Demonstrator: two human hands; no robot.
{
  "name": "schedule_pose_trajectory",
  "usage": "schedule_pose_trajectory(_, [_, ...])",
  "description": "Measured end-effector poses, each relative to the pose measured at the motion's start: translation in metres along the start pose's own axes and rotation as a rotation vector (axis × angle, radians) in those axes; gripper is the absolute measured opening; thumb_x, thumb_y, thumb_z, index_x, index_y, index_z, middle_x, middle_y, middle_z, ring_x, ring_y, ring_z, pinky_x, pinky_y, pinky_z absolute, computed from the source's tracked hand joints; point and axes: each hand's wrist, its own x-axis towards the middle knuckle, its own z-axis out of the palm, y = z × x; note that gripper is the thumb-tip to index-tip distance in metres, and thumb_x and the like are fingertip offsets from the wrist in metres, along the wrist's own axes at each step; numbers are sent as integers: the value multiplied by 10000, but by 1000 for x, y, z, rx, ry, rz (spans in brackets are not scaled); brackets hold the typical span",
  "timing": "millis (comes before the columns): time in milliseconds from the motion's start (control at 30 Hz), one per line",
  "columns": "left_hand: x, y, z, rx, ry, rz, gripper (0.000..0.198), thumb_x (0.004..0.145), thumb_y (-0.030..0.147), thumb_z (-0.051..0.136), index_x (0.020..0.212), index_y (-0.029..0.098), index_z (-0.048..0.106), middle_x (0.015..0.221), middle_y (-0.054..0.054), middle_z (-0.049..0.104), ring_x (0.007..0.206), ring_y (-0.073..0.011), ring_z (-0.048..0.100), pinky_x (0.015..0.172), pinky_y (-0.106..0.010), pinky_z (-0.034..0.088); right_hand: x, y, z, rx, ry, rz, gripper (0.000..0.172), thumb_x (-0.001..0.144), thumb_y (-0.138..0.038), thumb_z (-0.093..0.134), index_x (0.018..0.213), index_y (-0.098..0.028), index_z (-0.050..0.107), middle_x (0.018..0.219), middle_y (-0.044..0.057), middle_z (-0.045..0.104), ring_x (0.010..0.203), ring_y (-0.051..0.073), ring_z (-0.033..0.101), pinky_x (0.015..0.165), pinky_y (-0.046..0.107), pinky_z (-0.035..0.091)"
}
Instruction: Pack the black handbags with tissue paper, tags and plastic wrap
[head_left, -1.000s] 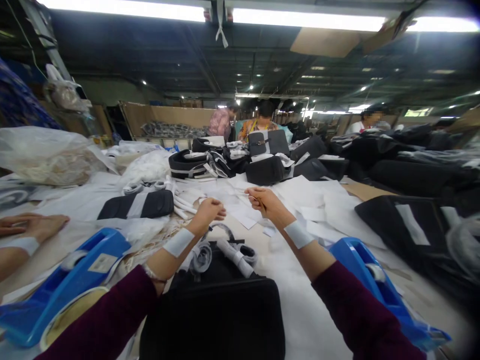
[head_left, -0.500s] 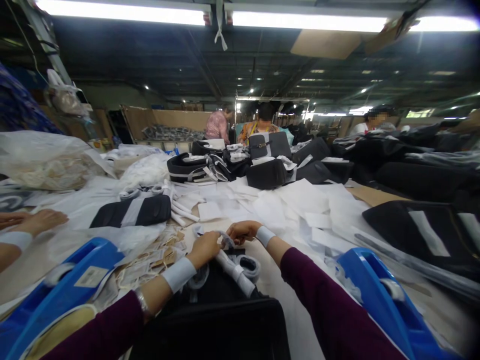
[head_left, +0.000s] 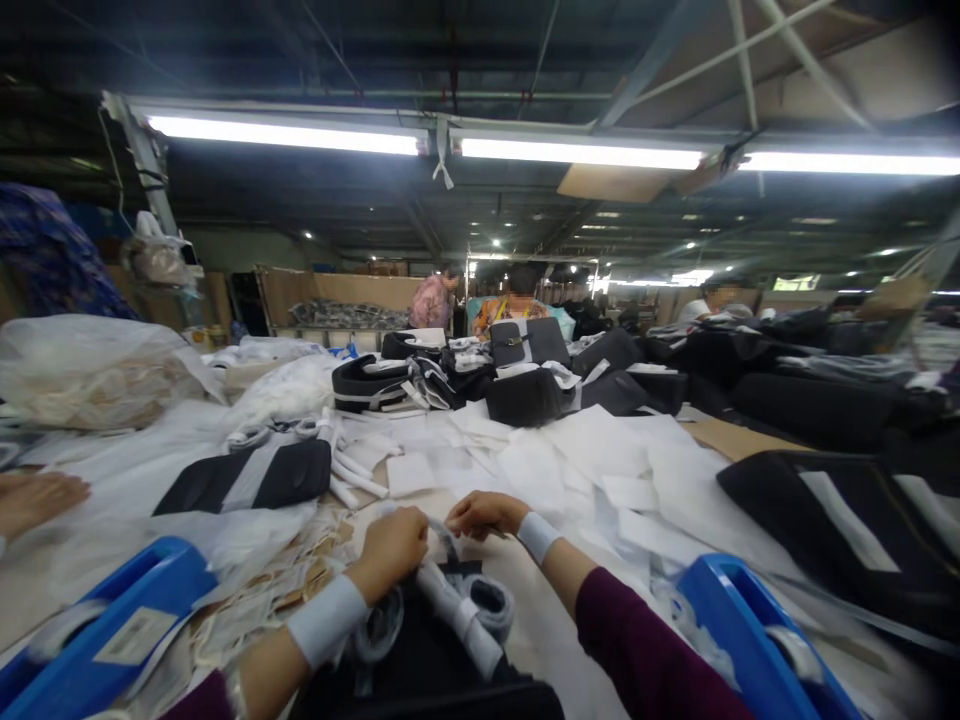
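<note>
A black bag (head_left: 427, 655) lies right in front of me. On it are a white-wrapped handle (head_left: 466, 622) and coiled straps in clear plastic (head_left: 493, 606). My left hand (head_left: 394, 552) is closed over the bag's far end, gripping a plastic-wrapped strap (head_left: 444, 538) that curves between my hands. My right hand (head_left: 486, 514) is pinched just beside that strap; what its fingertips hold is too small to make out. Grey bands circle both my wrists.
Blue tape dispensers (head_left: 142, 625) (head_left: 765, 630) stand left and right. Paper tags (head_left: 289, 590) lie beside my left arm, white sheets (head_left: 592, 450) beyond. A black bag (head_left: 247, 475) sits at left, more bags (head_left: 525, 397) farther back. Another person's hand (head_left: 41, 500) shows at far left.
My view has tilted up, so the table sits lower in the picture. My hands have drawn slightly apart over the strap. The other person's hand has shifted left.
</note>
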Motion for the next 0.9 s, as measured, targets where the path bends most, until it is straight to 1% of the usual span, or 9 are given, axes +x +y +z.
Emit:
schedule_pose_trajectory(67, [-1, 4, -9, -91, 41, 48, 81, 599, 163, 598, 524, 190, 579, 634, -39, 611, 800, -266, 604, 738, -357, 411, -8, -1, -2, 115, 72, -75, 152, 733, -268, 692, 814, -142, 668, 699, -10, 622, 451, 40, 469, 400, 148, 381])
schedule_pose_trajectory(167, [4, 6, -12, -331, 1, 69, 118, 617, 249, 601, 534, 183, 551, 591, -23, 588, 684, -212, 583, 675, -315, 441, -20, -3, 0, 307, 133, -190, 169, 764, -307, 665, 807, -150, 619, 767, 1, 618, 534, 48, 512, 516, 176, 460])
schedule_pose_trajectory(267, [6, 5, -4, -625, -48, 41, 194, 657, 348, 599, 595, 170, 556, 630, -38, 630, 660, -183, 595, 673, -298, 475, -28, -1, 7, 452, 154, -278, 181, 690, -189, 719, 831, -142, 615, 827, 32, 642, 706, 97, 607, 714, 233, 521])
schedule_pose_trajectory(333, [5, 5, 0, -807, -54, 8, 250, 654, 397, 636, 629, 162, 555, 688, -53, 656, 695, -172, 615, 728, -301, 492, -32, 3, 13, 518, 150, -325, 284, 615, -81, 727, 878, -135, 634, 921, 50, 666, 853, 132, 636, 833, 257, 511])
schedule_pose_trajectory(400, [2, 5, 1, -956, -60, -34, 292, 619, 407, 701, 654, 152, 563, 684, -52, 653, 693, -165, 625, 753, -309, 502, -34, 7, 18, 554, 140, -354, 402, 556, -12, 714, 935, -130, 651, 986, 55, 676, 916, 145, 633, 874, 262, 495])
schedule_pose_trajectory(500, [-1, 7, -3, -1110, -78, -85, 282, 592, 328, 768, 710, 120, 619, 647, -41, 638, 645, -146, 619, 729, -293, 509, -35, 11, 25, 551, 146, -364, 487, 528, -17, 729, 998, -119, 655, 931, 45, 685, 832, 134, 629, 811, 261, 501])
schedule_pose_trajectory(633, [-7, 7, -10, -1218, -91, -122, 208, 642, 165, 741, 822, 82, 676, 690, -48, 656, 614, -112, 612, 674, -243, 505, -36, 12, 30, 466, 217, -374, 312, 621, -214, 780, 890, -124, 651, 781, 16, 651, 712, 101, 591, 705, 233, 497])
schedule_pose_trajectory(733, [-13, 5, -14, -1253, -112, -156, 207, 668, 118, 720, 867, 77, 682, 739, -71, 679, 616, -123, 628, 669, -253, 516, -41, 11, 34, 330, 251, -374, 273, 700, -339, 750, 841, -128, 651, 750, 10, 634, 638, 78, 541, 591, 201, 458])
schedule_pose_trajectory(900, [-20, 3, -20, -1250, -190, -234, 233, 686, 123, 720, 914, 95, 683, 779, -92, 707, 693, -157, 669, 691, -265, 531, -45, 4, 45, 40, 323, -354, 123, 746, -242, 677, 709, -138, 623, 605, -19, 598, 514, 72, 482, 489, 196, 390])
